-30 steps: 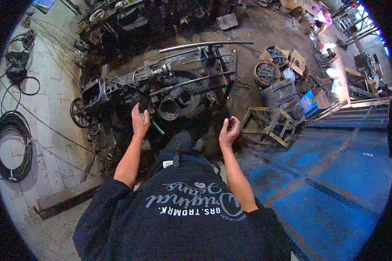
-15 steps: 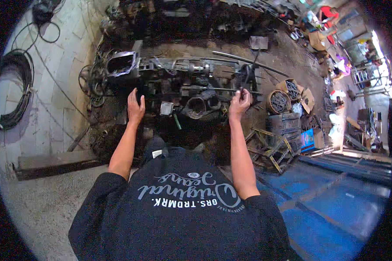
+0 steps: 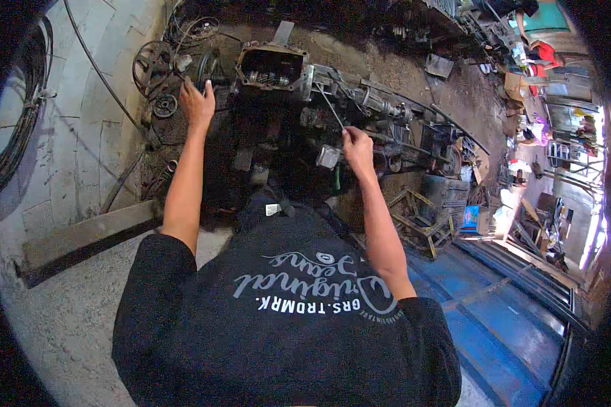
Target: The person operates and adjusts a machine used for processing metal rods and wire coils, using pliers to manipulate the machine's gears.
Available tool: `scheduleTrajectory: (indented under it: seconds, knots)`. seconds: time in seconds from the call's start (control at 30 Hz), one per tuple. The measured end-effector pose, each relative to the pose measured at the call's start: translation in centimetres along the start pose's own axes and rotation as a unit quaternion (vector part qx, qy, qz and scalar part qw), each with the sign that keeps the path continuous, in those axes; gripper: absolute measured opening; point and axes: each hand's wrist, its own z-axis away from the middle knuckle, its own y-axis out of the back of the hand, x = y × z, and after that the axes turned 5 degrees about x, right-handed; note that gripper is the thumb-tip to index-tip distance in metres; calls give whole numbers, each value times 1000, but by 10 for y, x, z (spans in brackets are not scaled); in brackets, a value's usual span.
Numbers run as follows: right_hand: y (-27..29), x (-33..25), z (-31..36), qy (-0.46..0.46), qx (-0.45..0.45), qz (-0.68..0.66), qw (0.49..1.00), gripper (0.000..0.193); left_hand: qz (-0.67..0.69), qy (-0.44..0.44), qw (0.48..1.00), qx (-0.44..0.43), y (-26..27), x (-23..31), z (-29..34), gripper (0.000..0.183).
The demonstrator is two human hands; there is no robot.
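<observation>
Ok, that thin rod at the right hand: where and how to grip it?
Probably near end of the thin rod: thumb-and-finger pinch from the near right, as the right hand has it. The rod is slim, straight and slants away to the far left over the machine, leaving that end easier to reach.

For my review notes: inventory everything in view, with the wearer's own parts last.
Thin rod: one, grey, upper middle
Open housing: one, dark metal, upper middle
Wheels: at least two, dark, upper left
Cable coil: one, black, far left
Beam: one, grey-brown, lower left
Square block: one, pale, near centre
Long bar: one, dark, upper right
Box: one, blue, right
Panels: several, blue, lower right
Other person: at least one, red clothing, upper right
Clutter: too small to count, mixed, right
Shirt: one, black, bottom middle
Left hand: one, bare, near the wheels
Right hand: one, bare, pinching the rod
</observation>
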Motion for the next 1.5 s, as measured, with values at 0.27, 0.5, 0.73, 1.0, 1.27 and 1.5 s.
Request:
scheduleTrajectory:
  seconds: [0.27, 0.5, 0.73, 1.0, 1.27, 1.5]
  knots:
    - [-66, -105, -59, 64, -33, 271, 960, 20, 95, 83, 973, -194, -42, -1, -75, 57]
    - [-89, -140, -89, 98, -48, 442, 890, 18, 79, 126, 964, -221, -53, 8, -84, 56]
    - [-96, -135, -106, 132, -98, 472, 866, 18, 68, 197, 921, -330, -79, 3, -103, 60]
    - [-93, -103, -113, 99, -89, 412, 902, 22, 43, 264, 906, -329, -76, 15, -101, 60]
    - [-94, -88, -99, 66, -73, 324, 941, 25, 52, 194, 950, -239, -60, 8, -85, 64]
    - [-94, -124, -83, 25, -48, 346, 937, 16, 13, 181, 945, -272, -67, 10, -98, 64]
